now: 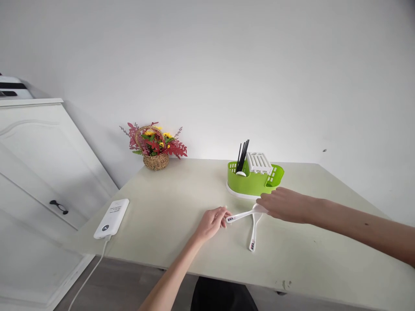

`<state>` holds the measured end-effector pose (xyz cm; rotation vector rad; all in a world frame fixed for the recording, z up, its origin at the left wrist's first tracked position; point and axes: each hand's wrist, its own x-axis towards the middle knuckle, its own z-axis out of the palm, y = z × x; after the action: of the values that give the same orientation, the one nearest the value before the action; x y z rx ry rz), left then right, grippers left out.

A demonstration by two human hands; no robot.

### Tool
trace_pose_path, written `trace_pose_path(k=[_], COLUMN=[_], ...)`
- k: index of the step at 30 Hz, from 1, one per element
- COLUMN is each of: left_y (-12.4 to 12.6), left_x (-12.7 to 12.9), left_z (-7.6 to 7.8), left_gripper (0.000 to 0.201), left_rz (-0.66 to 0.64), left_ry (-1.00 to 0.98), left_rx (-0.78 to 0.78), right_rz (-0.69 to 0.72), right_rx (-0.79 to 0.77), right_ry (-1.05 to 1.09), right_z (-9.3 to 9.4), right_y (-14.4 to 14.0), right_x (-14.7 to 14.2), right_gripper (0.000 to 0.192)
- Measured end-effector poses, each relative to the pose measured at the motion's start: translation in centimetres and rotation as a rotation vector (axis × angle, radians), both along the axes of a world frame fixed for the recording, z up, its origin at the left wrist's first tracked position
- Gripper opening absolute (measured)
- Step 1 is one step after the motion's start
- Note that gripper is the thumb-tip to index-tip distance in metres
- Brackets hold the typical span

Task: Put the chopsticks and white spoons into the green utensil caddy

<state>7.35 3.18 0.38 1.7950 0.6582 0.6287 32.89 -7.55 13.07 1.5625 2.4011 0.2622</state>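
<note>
A white spoon [241,215] with a printed label on its handle slants just above or on the table. My right hand [280,205] is closed round its bowl end, which the fingers largely hide. At the handle's tip is my left hand [212,222], low over the table, its fingers loosely curled and apart; whether they touch the handle is hard to see. Under the first spoon lies a second white spoon [253,235], its handle toward me. Behind the right hand stands a green utensil caddy [248,183] on a white base, holding black chopsticks [242,157] and a white slotted rack [259,163].
A wicker basket of artificial flowers [156,161] stands at the table's back left. Near the left edge lies a white power bank [112,218] with a cable [90,272] hanging off the table [155,229]. A white cabinet [42,172] adjoins on the left.
</note>
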Motion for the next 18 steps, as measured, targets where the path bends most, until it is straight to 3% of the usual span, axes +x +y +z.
trace_pose_path(k=[3,9,11,15,18], left_y=[-0.1,0.0,0.3,1.0,1.3], left_x=[-0.3,-0.9,-0.9,-1.0,-1.2], left_z=[0.5,1.0,0.9,0.8,0.8], left_gripper=[0.072,0.058,0.058,0.059,0.059], left_rz=[-0.068,-0.031,-0.021,-0.004,-0.008], left_ry=[-0.015,-0.002,-0.028,-0.118,-0.202], left_rx=[-0.092,-0.047,-0.072,-0.166,-0.228], right_rz=[-0.026,-0.053,-0.077,-0.167,-0.209], right_rx=[-0.085,-0.108,-0.149,-0.252,-0.226], right_ry=[-0.055,-0.024,0.087,0.513,0.72], right_z=[1.3,2.8,3.5,5.0,5.6], right_y=[0.9,1.8,1.6,1.4,1.5], right_x=[-2.0,-2.9,-2.5,-2.5,-3.4], right_gripper=[0.013,0.018,0.024,0.029,0.039])
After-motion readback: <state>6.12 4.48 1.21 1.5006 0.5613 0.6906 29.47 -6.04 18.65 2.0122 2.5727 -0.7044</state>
